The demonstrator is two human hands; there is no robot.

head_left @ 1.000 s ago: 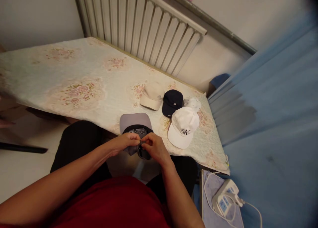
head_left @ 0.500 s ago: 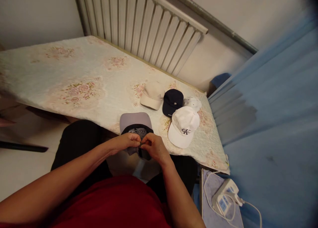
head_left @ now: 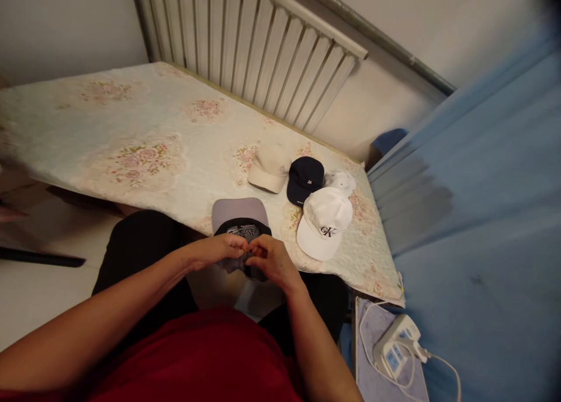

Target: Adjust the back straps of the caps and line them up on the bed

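Observation:
A grey baseball cap (head_left: 240, 211) lies upside down at the near edge of the bed, its brim pointing away from me and its dark inside showing. My left hand (head_left: 221, 249) is closed on the cap's back edge, thumb and fingers pinched together. Facing it, my right hand (head_left: 272, 260) grips the same back part, its thumb and forefinger slightly parted. The fingertips of both hands almost meet over the strap area, and they hide what exactly is pinched there.
Beyond the hands sit a beige cap (head_left: 269, 167), a navy cap (head_left: 305, 179), a white cap (head_left: 325, 221) and a pale patterned cap (head_left: 342, 182) on the floral bedspread (head_left: 175, 156). A power strip (head_left: 397, 346) with white cables rests at lower right, beside a blue curtain (head_left: 460, 244).
My right thumb and forefinger have parted a little at the cap's back edge. Otherwise the hands and the grey cap stay almost in place.

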